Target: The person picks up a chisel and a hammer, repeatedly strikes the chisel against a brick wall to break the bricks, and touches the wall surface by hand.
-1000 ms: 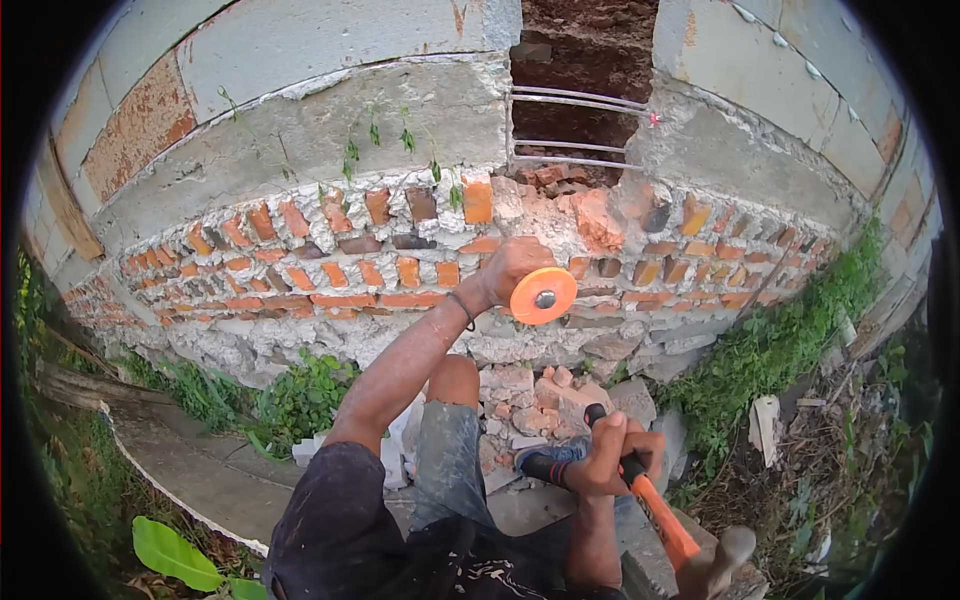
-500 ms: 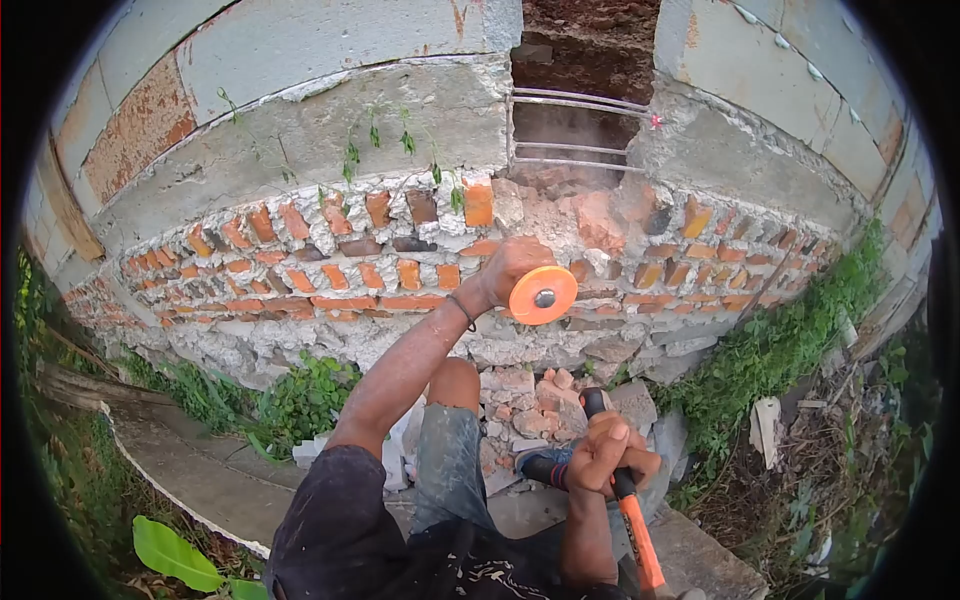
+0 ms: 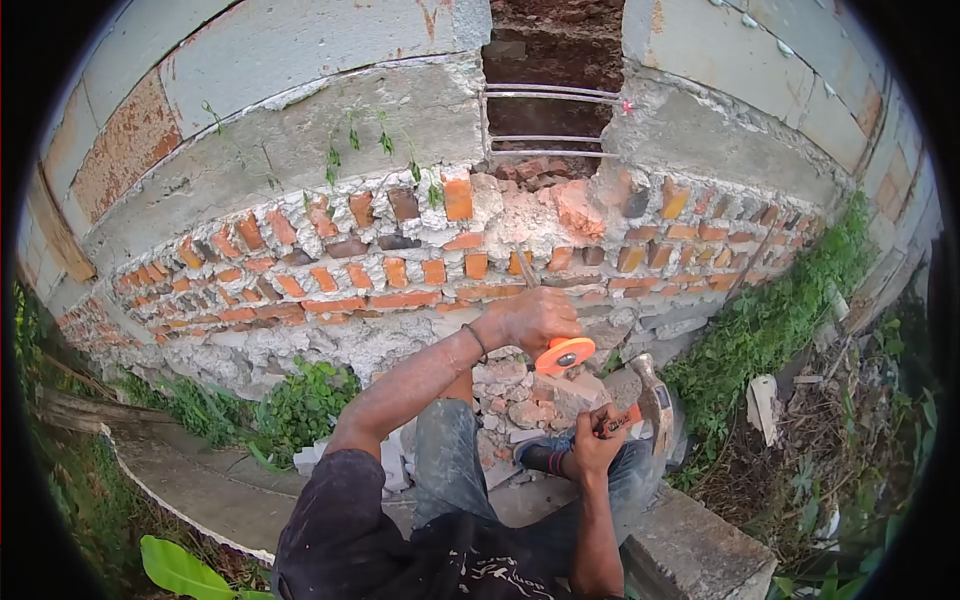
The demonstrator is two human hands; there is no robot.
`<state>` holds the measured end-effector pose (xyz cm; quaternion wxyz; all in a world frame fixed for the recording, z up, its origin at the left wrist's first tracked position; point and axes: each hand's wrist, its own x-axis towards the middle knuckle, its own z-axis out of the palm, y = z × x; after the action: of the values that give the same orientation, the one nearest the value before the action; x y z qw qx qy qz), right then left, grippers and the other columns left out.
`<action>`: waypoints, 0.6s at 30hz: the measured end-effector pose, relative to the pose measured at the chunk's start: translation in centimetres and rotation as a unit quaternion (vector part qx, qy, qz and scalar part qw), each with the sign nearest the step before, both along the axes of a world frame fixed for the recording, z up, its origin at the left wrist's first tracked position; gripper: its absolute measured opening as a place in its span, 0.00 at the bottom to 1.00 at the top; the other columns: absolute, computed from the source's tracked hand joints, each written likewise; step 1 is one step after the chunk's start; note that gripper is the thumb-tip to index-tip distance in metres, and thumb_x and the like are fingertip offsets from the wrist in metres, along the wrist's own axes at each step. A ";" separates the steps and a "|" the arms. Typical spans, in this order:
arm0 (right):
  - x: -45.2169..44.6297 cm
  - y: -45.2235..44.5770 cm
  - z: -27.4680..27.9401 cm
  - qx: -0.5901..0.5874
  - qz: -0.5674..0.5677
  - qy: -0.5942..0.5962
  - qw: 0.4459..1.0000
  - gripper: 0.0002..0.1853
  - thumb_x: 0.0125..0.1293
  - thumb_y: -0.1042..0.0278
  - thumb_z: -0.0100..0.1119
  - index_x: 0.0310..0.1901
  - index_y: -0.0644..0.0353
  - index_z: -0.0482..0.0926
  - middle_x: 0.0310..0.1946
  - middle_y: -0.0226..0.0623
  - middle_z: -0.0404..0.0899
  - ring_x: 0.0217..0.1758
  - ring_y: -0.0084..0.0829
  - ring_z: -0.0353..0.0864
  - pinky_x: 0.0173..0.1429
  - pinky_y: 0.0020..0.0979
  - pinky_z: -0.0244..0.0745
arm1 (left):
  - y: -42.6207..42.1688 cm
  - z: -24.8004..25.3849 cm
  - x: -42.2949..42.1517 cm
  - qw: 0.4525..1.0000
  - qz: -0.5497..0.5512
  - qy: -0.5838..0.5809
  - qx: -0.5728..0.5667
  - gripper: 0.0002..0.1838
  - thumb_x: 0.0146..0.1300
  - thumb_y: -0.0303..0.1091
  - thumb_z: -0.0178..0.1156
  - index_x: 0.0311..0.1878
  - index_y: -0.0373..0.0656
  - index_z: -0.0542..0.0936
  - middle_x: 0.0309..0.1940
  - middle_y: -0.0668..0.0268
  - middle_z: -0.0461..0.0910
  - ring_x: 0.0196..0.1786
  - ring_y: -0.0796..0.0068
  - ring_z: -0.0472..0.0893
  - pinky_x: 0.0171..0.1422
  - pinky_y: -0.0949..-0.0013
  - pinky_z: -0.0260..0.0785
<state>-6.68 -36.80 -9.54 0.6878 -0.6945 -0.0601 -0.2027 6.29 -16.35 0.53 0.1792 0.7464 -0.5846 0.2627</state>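
My left hand (image 3: 533, 318) is closed round a cold chisel (image 3: 527, 268) with a round orange guard (image 3: 566, 357) at its near end. The chisel's shaft points up at the brick wall (image 3: 405, 300), below the broken gap; whether its tip touches the bricks I cannot tell. Lower right, my right hand (image 3: 598, 440) grips a claw hammer (image 3: 656, 408) by its orange and black handle. The hammer's metal head is raised beside my right knee, apart from the chisel. Broken brick and mortar (image 3: 577, 208) lie in the gap above.
Thin metal bars (image 3: 550, 140) cross the opening above the rubble. Brick pieces (image 3: 530, 410) are piled at my feet by the wall's base. Green plants (image 3: 755, 320) grow along the right, and more plants (image 3: 300, 400) on the left. A concrete slab (image 3: 700, 540) lies lower right.
The chisel and my left hand have come down, and the shaft now shows. The hammer's head has swung up from the bottom edge. Dust at the gap has thinned; the view has shifted slightly.
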 end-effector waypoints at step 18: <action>-3.4 0.0 0.8 0.158 0.073 -0.011 0.985 0.16 0.64 0.74 0.57 0.24 0.58 0.59 0.14 0.25 0.60 0.14 0.15 0.58 0.18 0.23 0.54 | 3.3 0.6 3.8 0.986 0.147 0.070 0.033 0.14 0.41 0.39 0.68 0.31 0.45 0.79 0.22 0.64 0.75 0.27 0.58 0.77 0.31 0.58 0.67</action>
<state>-10.05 -36.79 -8.78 0.8013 -0.5682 -0.0852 -0.1665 10.08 -13.04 1.14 0.1547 0.8463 -0.4628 0.2137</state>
